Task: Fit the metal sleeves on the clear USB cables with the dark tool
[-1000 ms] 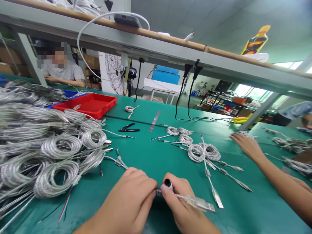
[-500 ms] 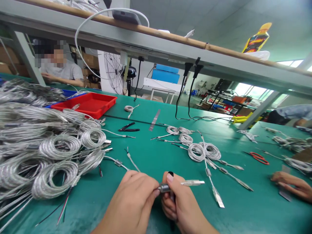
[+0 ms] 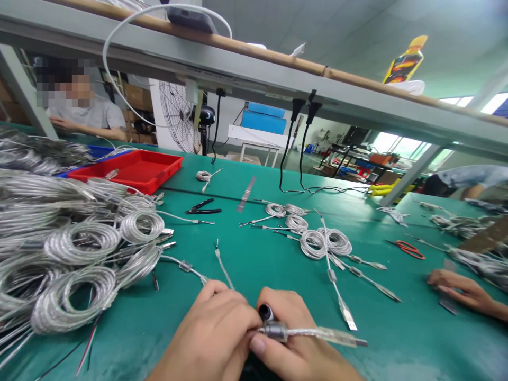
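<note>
Both hands meet low in the middle of the head view on one clear-jacketed USB cable. My left hand (image 3: 214,330) is closed, its fingertips pinching the cable just left of the grey ferrite core (image 3: 274,331). My right hand (image 3: 296,338) is closed too, with the thumb below the core and the fingers behind it. A dark tube-shaped tool (image 3: 265,313) also sits in that hand; only its round end shows. Right of the core the cable runs to a USB plug (image 3: 361,343). Beyond my left hand, a short stripped cable end (image 3: 223,264) sticks up over the green table.
Piled coiled cables (image 3: 79,241) cover the left side, beside a red tray (image 3: 162,169). Black nippers (image 3: 204,207), a metal ruler (image 3: 246,194) and several finished coils (image 3: 313,244) lie ahead. Red-handled scissors (image 3: 410,250) and another person's hand (image 3: 460,286) are at right.
My right hand has turned, so the USB plug swings nearer and to the right. The tool's round end now faces up beside the ferrite core. The view has shifted slightly right.
</note>
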`<action>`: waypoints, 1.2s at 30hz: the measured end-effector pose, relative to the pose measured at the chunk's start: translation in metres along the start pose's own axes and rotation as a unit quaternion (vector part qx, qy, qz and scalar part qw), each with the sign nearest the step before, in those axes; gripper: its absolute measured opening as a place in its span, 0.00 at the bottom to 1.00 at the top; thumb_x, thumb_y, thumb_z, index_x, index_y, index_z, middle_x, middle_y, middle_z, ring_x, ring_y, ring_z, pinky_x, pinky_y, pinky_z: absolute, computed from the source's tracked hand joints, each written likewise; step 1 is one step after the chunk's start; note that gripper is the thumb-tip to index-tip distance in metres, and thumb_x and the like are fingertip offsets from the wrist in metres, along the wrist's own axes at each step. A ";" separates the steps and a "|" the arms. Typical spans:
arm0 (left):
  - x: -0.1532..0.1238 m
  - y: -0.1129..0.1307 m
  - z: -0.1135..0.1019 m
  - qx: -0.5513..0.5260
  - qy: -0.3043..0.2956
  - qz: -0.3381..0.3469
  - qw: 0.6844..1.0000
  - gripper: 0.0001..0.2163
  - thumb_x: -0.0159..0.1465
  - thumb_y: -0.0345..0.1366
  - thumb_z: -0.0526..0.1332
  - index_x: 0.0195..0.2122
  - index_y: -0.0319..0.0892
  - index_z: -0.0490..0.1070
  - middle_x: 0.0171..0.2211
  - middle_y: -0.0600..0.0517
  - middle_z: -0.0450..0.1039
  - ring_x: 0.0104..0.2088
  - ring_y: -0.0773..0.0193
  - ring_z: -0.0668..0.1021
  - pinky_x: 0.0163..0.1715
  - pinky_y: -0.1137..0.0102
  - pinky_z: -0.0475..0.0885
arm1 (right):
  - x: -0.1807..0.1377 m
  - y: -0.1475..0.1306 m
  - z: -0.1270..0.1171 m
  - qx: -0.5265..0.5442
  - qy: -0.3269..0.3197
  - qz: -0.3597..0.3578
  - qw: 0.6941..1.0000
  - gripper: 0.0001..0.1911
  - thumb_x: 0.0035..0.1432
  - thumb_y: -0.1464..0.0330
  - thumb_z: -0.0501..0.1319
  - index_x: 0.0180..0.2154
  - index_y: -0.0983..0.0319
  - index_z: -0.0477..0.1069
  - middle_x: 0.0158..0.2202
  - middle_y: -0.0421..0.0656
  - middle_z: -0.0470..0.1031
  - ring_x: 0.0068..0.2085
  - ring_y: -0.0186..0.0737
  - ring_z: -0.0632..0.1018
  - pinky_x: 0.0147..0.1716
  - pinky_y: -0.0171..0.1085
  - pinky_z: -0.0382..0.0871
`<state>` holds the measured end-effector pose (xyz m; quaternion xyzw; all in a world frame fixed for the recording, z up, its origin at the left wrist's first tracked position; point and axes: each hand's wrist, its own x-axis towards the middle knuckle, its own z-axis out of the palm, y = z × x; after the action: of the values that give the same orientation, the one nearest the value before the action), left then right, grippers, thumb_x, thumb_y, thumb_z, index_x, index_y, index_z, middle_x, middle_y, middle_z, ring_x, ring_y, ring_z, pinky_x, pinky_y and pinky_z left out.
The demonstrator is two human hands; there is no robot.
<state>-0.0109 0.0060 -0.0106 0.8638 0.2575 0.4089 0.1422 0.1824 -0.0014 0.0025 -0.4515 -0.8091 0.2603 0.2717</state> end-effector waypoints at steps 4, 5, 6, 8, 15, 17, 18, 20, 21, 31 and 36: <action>-0.002 -0.001 0.001 -0.003 -0.007 0.001 1.000 0.11 0.69 0.22 0.50 0.36 0.44 0.66 0.31 0.54 0.76 0.31 0.64 0.76 0.36 0.65 0.65 | -0.002 0.001 -0.002 0.009 0.009 0.001 1.000 0.34 0.65 0.35 0.48 0.28 0.59 0.59 0.27 0.37 0.63 0.31 0.39 0.65 0.32 0.35 0.55; -0.002 -0.001 0.002 -0.002 -0.010 0.001 1.000 0.11 0.69 0.22 0.50 0.36 0.44 0.66 0.31 0.54 0.76 0.32 0.64 0.76 0.37 0.65 0.65 | -0.003 0.001 -0.001 0.007 0.009 -0.001 1.000 0.34 0.65 0.35 0.47 0.28 0.59 0.59 0.27 0.37 0.63 0.31 0.39 0.65 0.32 0.35 0.55; -0.003 -0.001 0.002 -0.002 -0.010 0.004 1.000 0.11 0.69 0.22 0.50 0.36 0.44 0.66 0.31 0.54 0.75 0.31 0.64 0.76 0.37 0.65 0.65 | -0.004 0.003 -0.001 0.004 0.011 -0.002 1.000 0.34 0.66 0.35 0.47 0.28 0.59 0.59 0.28 0.37 0.63 0.31 0.39 0.65 0.32 0.35 0.55; -0.003 0.000 0.003 0.002 -0.014 0.007 1.000 0.11 0.69 0.22 0.50 0.35 0.44 0.65 0.31 0.55 0.75 0.31 0.65 0.76 0.37 0.65 0.66 | -0.006 0.005 0.001 -0.005 0.018 -0.004 1.000 0.34 0.67 0.36 0.45 0.29 0.59 0.59 0.28 0.37 0.63 0.32 0.40 0.66 0.33 0.35 0.57; -0.001 0.000 0.001 0.011 -0.012 -0.001 1.000 0.11 0.69 0.22 0.49 0.38 0.44 0.67 0.33 0.54 0.76 0.34 0.64 0.76 0.39 0.65 0.67 | -0.006 0.011 0.006 -0.037 0.030 -0.005 0.999 0.34 0.68 0.36 0.42 0.30 0.59 0.59 0.28 0.38 0.64 0.31 0.39 0.66 0.32 0.36 0.57; -0.001 -0.001 -0.001 0.011 -0.002 0.002 1.000 0.10 0.70 0.23 0.50 0.39 0.44 0.68 0.34 0.54 0.76 0.34 0.64 0.76 0.39 0.65 0.67 | -0.005 0.011 0.006 -0.036 0.034 -0.018 0.999 0.36 0.66 0.34 0.41 0.30 0.59 0.60 0.28 0.38 0.65 0.31 0.39 0.66 0.32 0.36 0.56; -0.001 -0.001 -0.003 0.010 0.002 0.003 1.000 0.10 0.71 0.24 0.51 0.40 0.44 0.68 0.34 0.54 0.76 0.34 0.64 0.76 0.38 0.65 0.67 | -0.005 0.011 0.005 -0.032 0.034 -0.027 0.999 0.36 0.66 0.34 0.41 0.30 0.59 0.60 0.29 0.37 0.65 0.30 0.39 0.66 0.32 0.36 0.56; -0.001 -0.001 -0.005 0.011 0.005 0.000 1.000 0.09 0.71 0.25 0.52 0.39 0.43 0.68 0.33 0.54 0.75 0.34 0.64 0.75 0.37 0.66 0.66 | -0.004 0.011 0.004 -0.028 0.039 -0.039 0.998 0.36 0.67 0.35 0.40 0.31 0.59 0.61 0.29 0.37 0.65 0.30 0.38 0.66 0.32 0.36 0.56; -0.001 0.000 -0.006 0.010 0.007 0.000 1.000 0.09 0.71 0.25 0.52 0.39 0.43 0.68 0.33 0.54 0.75 0.34 0.63 0.75 0.37 0.66 0.66 | -0.004 0.011 0.003 -0.028 0.041 -0.042 0.998 0.36 0.68 0.35 0.40 0.31 0.59 0.61 0.29 0.37 0.65 0.30 0.38 0.66 0.32 0.36 0.57; 0.002 0.001 -0.003 -0.002 -0.005 -0.006 1.000 0.11 0.70 0.22 0.51 0.37 0.43 0.69 0.33 0.53 0.75 0.35 0.63 0.75 0.38 0.65 0.66 | -0.009 0.008 0.000 -0.008 0.030 -0.019 0.999 0.25 0.70 0.42 0.49 0.43 0.55 0.68 0.37 0.38 0.73 0.37 0.41 0.71 0.36 0.35 0.62; 0.003 -0.001 -0.004 -0.006 -0.001 0.006 1.000 0.11 0.70 0.22 0.51 0.37 0.43 0.68 0.32 0.54 0.75 0.33 0.65 0.75 0.37 0.66 0.66 | -0.009 0.006 -0.001 -0.015 0.053 -0.059 0.997 0.25 0.71 0.44 0.49 0.37 0.58 0.68 0.34 0.39 0.72 0.34 0.39 0.71 0.34 0.35 0.62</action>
<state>-0.0121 0.0085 -0.0066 0.8649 0.2493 0.4108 0.1453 0.1904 -0.0062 -0.0031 -0.4200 -0.8227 0.2067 0.3224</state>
